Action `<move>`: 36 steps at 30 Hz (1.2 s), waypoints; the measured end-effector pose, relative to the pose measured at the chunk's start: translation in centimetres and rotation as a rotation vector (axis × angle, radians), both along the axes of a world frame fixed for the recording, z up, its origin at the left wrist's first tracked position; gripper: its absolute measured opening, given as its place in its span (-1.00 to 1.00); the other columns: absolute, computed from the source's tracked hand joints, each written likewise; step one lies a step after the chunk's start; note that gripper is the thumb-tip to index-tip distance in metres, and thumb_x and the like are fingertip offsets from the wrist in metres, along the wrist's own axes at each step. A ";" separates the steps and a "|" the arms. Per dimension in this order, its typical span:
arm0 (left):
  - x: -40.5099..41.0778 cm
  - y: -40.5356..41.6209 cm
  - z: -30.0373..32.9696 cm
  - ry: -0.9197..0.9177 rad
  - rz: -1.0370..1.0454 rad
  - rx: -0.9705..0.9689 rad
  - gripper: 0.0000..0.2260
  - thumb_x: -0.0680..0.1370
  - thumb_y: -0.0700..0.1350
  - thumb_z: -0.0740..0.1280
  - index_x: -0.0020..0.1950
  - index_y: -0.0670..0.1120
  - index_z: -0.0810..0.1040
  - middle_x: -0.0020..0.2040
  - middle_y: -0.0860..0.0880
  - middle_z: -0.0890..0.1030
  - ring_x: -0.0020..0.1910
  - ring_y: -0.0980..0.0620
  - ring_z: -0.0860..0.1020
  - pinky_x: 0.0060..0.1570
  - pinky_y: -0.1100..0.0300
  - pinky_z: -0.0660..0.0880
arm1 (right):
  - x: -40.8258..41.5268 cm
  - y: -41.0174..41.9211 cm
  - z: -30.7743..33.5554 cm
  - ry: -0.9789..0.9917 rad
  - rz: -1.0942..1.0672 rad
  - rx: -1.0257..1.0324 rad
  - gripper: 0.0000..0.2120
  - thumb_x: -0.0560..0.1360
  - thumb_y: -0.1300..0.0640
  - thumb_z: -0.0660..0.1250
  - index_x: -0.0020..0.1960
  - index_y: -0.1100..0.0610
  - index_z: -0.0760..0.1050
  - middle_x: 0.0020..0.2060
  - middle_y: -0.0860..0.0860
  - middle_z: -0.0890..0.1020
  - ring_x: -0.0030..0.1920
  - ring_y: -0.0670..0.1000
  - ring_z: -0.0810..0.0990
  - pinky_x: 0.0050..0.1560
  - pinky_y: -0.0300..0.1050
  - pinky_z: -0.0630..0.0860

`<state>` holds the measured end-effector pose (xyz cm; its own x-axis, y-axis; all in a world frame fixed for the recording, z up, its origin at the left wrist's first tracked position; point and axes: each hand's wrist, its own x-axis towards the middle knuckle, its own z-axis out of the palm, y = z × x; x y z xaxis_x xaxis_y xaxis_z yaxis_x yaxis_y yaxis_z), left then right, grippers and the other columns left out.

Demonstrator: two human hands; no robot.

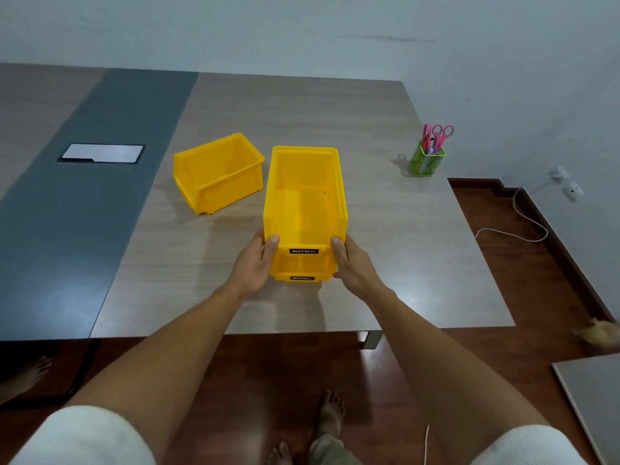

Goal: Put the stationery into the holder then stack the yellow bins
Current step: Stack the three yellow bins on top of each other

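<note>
Two yellow bins sit stacked at the table's middle: the upper bin [303, 196] rests on the lower bin [302, 275], whose front lip and label show beneath. My left hand [256, 263] grips the stack's left front corner and my right hand [350, 261] grips its right front corner. A third yellow bin [218, 172] stands alone to the left, turned at an angle and empty. At the far right a green mesh holder [426, 161] contains pink scissors [443, 134] and several pens.
The wooden table [385, 256] has a dark grey strip on its left bearing a flat cover plate [102, 153]. Its right and front edges drop to a wood floor. A white cable [516, 226] trails on the floor by the wall. My bare feet show below.
</note>
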<state>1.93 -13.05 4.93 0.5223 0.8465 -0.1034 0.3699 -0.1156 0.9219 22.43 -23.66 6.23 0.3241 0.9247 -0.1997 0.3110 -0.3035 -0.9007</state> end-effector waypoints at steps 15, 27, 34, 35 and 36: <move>0.7 0.1 0.3 0.000 0.053 -0.041 -0.60 0.70 0.14 0.13 0.48 0.01 0.40 0.28 0.05 0.57 0.23 0.03 0.56 0.14 0.17 0.55 | 0.1 0.6 0.0 0.075 -0.073 -0.002 -0.75 0.70 -0.16 0.04 0.33 -0.17 0.32 0.15 -0.07 0.57 0.02 -0.11 0.61 0.03 0.08 0.67; 2.4 2.4 -0.3 -0.022 0.087 -0.135 -0.54 0.64 0.24 0.21 0.45 0.03 0.36 0.31 0.03 0.57 0.26 0.00 0.58 0.25 -0.12 0.56 | 2.9 3.5 -0.3 -0.108 -0.048 -0.028 -0.46 0.65 -0.31 0.02 0.50 -0.05 0.31 0.06 0.00 0.62 -0.25 0.16 0.72 -0.30 0.16 0.69; 5.6 6.2 -0.3 0.021 0.111 -0.123 -0.45 0.62 0.36 0.10 0.49 0.06 0.39 0.32 -0.05 0.59 0.28 -0.06 0.57 0.30 -0.09 0.52 | 5.2 6.9 -0.2 -0.011 0.009 -0.030 -0.51 0.68 -0.23 -0.02 0.53 -0.06 0.26 0.34 0.02 0.53 0.22 0.17 0.60 0.05 0.23 0.66; 6.0 6.5 -0.3 0.029 0.113 -0.127 -0.47 0.65 0.31 0.08 0.46 0.00 0.43 0.26 -0.13 0.61 0.25 -0.10 0.58 0.23 0.01 0.51 | 5.6 7.2 -0.4 -0.012 0.025 -0.016 -0.55 0.69 -0.21 -0.03 0.51 -0.11 0.26 0.35 -0.03 0.51 0.24 0.14 0.58 0.10 0.22 0.65; 6.2 6.7 -0.4 0.038 0.106 -0.126 -0.50 0.68 0.26 0.06 0.40 -0.07 0.48 0.19 -0.19 0.61 0.22 -0.14 0.58 0.13 0.08 0.47 | 5.8 7.3 -0.6 -0.007 0.029 0.003 -0.62 0.69 -0.20 -0.03 0.46 -0.20 0.28 0.32 -0.09 0.51 0.25 0.11 0.57 0.13 0.20 0.64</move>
